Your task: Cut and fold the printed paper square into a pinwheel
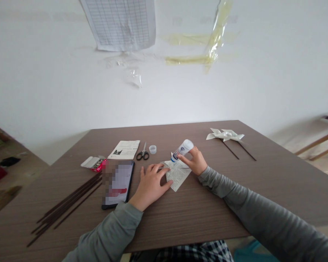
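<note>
Wood-grained brown table, matte, finely streaked. Right hand: fingers wrapped around a translucent plastic bottle with blue print and a blue lower end, tilted nose-down over a folded sheet of printed off-white paper. Sheet lies flat between the hands, one corner pointing toward the person. Left hand: grasping nothing, fingers loosely spread, tips on the sheet's left edge. Beyond it, black-handled metal scissors beside a round clear plastic cap. Farther left: flat printed paper, small red-and-white card box, slim dark sticks fanned loosely, glossy black-edged phone. Far right: crisp-pointed pale paper pinwheels on thin dark stems.
</note>
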Demonstrator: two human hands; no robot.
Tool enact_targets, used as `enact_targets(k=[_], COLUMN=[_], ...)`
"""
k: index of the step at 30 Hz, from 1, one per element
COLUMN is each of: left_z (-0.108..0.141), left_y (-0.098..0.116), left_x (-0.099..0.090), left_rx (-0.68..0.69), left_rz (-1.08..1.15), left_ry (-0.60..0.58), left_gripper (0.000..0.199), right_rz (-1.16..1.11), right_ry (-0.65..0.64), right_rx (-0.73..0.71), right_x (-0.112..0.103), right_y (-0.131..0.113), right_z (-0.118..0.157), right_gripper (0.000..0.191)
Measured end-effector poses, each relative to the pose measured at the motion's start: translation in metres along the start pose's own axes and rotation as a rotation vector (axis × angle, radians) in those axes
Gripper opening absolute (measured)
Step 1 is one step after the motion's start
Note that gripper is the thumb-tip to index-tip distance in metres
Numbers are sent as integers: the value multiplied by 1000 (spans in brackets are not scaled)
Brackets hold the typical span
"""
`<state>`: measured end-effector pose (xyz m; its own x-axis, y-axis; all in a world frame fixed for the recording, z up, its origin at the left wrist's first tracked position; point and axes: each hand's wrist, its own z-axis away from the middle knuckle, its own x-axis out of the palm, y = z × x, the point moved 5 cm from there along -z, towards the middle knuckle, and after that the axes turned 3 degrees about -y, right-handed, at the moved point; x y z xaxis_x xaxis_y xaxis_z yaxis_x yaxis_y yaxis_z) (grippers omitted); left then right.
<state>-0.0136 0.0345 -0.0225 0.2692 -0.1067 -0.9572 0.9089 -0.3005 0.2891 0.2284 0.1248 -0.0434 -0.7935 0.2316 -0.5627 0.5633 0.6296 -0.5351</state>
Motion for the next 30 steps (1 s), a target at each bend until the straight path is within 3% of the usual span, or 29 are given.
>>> enact_targets(k=[7, 12, 16, 24, 30], left_z=[1, 1, 1, 2, 1], left_y=[2, 2, 1, 2, 0], left_x=[-1, -1, 0, -1, 2], left_rx=[-9, -5, -6, -9, 8], left_rz=[-16, -24, -14, 1, 8], left_ry=[-21, -22, -17, -23, -14], left_gripper=[50, 50, 50, 49, 49], right_rz=[-13, 60, 19, -127, -197], right_ry=[-48, -30, -35, -31, 55], right_rx=[-23, -8, 63, 167, 238], right_x=[0, 0, 1, 1, 0], right_y=[4, 8, 15, 30, 50], right_z=[-2, 0, 1, -2, -4], right_gripper=[31, 53, 61, 68, 68])
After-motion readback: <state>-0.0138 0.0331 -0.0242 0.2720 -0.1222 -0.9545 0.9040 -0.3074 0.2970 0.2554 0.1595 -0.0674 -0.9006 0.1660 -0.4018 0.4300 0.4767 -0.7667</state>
